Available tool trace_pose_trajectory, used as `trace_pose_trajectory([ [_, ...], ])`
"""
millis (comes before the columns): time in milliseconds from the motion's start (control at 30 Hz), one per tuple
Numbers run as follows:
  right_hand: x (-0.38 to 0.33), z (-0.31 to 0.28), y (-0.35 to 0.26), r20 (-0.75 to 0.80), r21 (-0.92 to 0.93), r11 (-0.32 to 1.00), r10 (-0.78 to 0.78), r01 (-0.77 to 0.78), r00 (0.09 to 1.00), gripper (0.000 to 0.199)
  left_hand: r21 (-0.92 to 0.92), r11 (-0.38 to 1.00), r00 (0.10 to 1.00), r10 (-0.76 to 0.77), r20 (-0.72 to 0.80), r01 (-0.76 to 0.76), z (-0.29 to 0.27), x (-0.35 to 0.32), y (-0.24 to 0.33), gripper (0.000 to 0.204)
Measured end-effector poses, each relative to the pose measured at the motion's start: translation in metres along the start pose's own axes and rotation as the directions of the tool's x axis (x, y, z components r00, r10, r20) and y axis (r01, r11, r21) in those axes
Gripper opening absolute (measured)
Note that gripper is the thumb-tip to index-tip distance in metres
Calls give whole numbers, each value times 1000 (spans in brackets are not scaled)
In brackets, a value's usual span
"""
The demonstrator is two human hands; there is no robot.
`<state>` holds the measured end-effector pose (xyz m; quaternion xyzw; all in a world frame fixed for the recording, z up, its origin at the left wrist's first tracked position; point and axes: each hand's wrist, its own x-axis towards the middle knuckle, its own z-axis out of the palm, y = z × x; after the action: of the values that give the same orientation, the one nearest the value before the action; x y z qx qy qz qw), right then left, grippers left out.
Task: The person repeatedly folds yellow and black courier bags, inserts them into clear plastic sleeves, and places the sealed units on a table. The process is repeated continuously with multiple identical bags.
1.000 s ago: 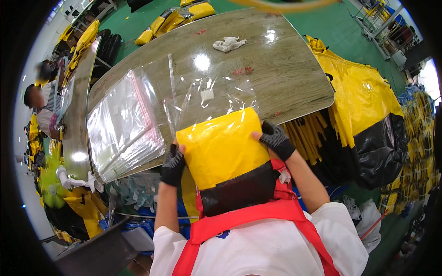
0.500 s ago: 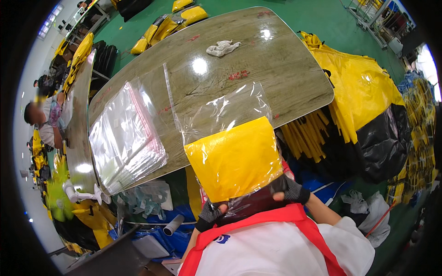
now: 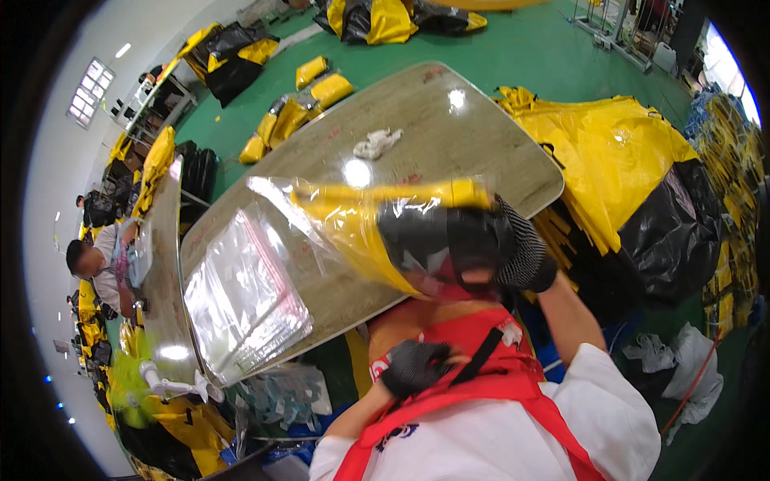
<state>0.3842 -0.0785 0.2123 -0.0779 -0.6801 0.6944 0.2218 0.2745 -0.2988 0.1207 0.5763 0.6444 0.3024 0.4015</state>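
Observation:
My right hand (image 3: pixel 525 248), in a black patterned half-finger glove, grips the near right end of a clear plastic bag (image 3: pixel 385 232) with a folded yellow-and-black sheet-like item inside. The package is tilted above the table's near edge and smeared by motion. My left hand (image 3: pixel 417 369), gloved alike, is low in front of my red apron (image 3: pixel 497 345). Its fingers are curled in beside a black strap (image 3: pixel 481 353); whether they pinch anything is hidden. Left of the package, a stack of flat clear plastic bags (image 3: pixel 245 297) lies on the wood-patterned table (image 3: pixel 449 120).
A crumpled white cloth (image 3: pixel 377 144) lies on the table. Large yellow-and-black sheets (image 3: pixel 609 160) are heaped at its right. Folded yellow packages (image 3: pixel 281 120) sit on the green floor beyond. A person (image 3: pixel 100 260) sits at another table on the left, near a green fan (image 3: pixel 132 377).
The package has risen and turned from flat before me to tilted over the table, carried by my right hand. My left hand has let go of it and come to my apron.

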Motion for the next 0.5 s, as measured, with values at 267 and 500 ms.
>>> trace_pose_trajectory([
  [267, 36, 1, -27, 354, -619, 506, -503, 601, 789, 56, 702, 694, 869, 437, -232, -162, -150, 38, 83, 79],
  [500, 21, -37, -23, -452, -490, 834, -493, 254, 743, 68, -32, 989, 832, 101, -546, -142, -140, 39, 26, 61],
])
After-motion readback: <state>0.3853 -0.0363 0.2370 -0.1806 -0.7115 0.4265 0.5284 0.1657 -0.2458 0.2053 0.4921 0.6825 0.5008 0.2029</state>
